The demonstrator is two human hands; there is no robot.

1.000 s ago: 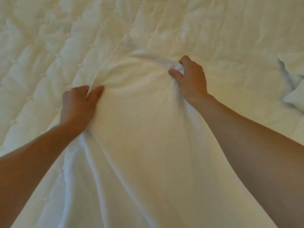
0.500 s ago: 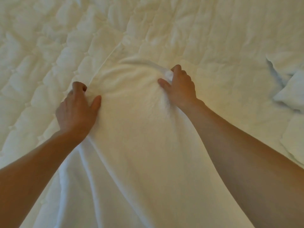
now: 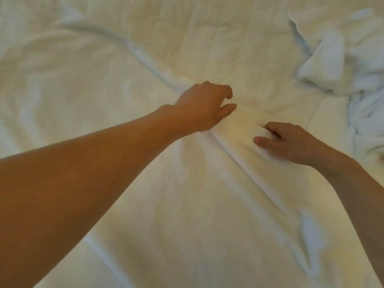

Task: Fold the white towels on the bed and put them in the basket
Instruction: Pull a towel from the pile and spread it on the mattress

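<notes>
Left hand: the left hand (image 3: 202, 108) hangs over the far middle of the towel (image 3: 187, 204), back upward and half open.
Left hand, opening: the forefinger is hooked and the thumb points along the cloth, with a plain gap between them and nothing pinched in it.
Left hand, contact: the heel of the hand lies against the towel. The other fingers are hidden behind the hand and blurred, so I cannot tell whether they hold any cloth.
Right hand: the right hand (image 3: 291, 142) sits on the towel nearer the person than the left hand, well apart from it.
Right hand, grip: its fingers are curled tight into a bunched fold of the towel, with the thumb laid flat along the cloth on the near side.
Forearms: the left forearm (image 3: 83, 173) crosses the towel from its near left side. The right forearm (image 3: 363, 194) comes in over its near right edge.
Towel: white and spread wide over the bed (image 3: 228, 28), lying under both hands.
Ridge: a raised crease (image 3: 255, 179) runs slantwise through the towel, from between the two hands towards its near right part.
Other towels: a rumpled heap of white towels (image 3: 332, 59) lies on the bed past the towel's far right side, unfolded.
Sharpness: the towel's own edges are hard to tell from the white bed.
</notes>
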